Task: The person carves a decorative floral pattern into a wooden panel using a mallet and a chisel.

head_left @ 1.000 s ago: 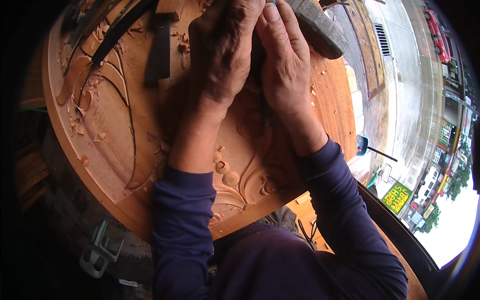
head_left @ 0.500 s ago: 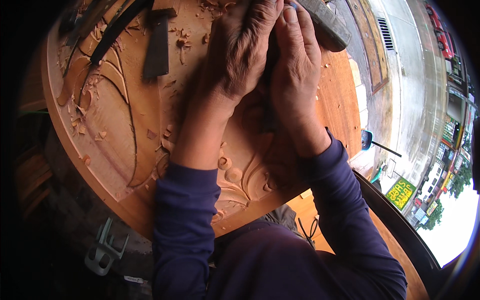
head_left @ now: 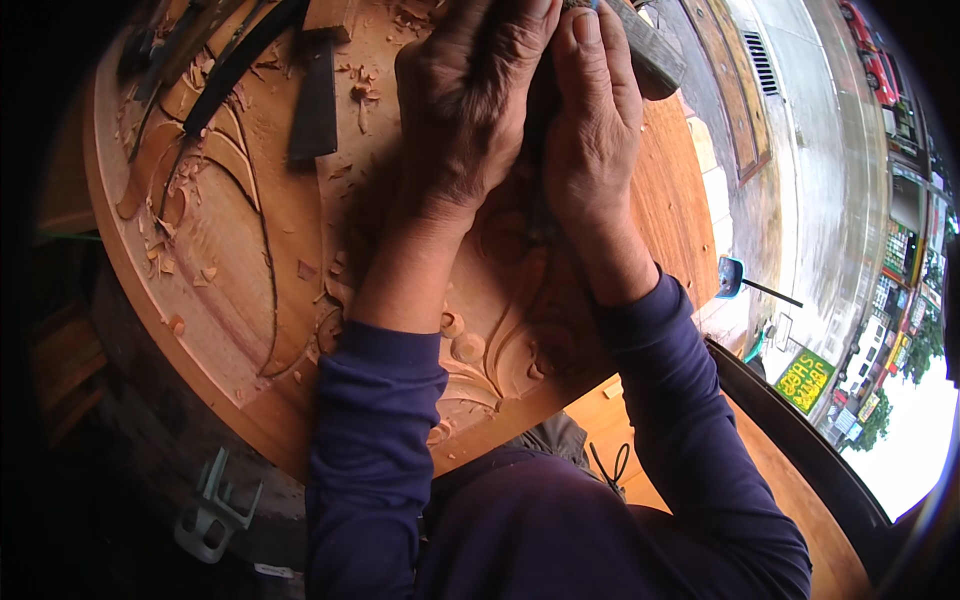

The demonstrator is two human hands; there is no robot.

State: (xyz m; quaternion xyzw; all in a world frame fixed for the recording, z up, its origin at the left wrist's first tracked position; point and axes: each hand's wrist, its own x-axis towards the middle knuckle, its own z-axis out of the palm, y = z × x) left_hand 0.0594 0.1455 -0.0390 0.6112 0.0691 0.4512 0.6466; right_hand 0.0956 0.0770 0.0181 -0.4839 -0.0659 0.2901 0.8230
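Observation:
At the top edge, my left hand (head_left: 465, 115) is closed, its fingertips meeting those of my right hand (head_left: 593, 135). My right hand's fingers are pressed together, thumb side up. A small blue bit shows between the fingertips; whatever they grip is otherwise hidden. Both hands are over a carved wooden panel (head_left: 225, 300) with scroll and leaf relief, and round carved knobs (head_left: 467, 348) show between my forearms. Beside my right fingers lies a weathered grey wooden block (head_left: 650, 58). Left of my left hand is a flat dark metal blade (head_left: 315, 105) against a wooden piece.
Wood shavings (head_left: 365, 92) are scattered over the panel. Several dark long tools (head_left: 235, 75) lie at the upper left. A pale green plastic chair (head_left: 215, 510) stands below the panel's left edge. To the right are a wet street (head_left: 825, 130), a red car (head_left: 878, 75) and a yellow-green sign (head_left: 806, 381).
My left hand has tilted and shifted slightly left, its back now more in shade. My right hand has barely moved. The view has shifted a little.

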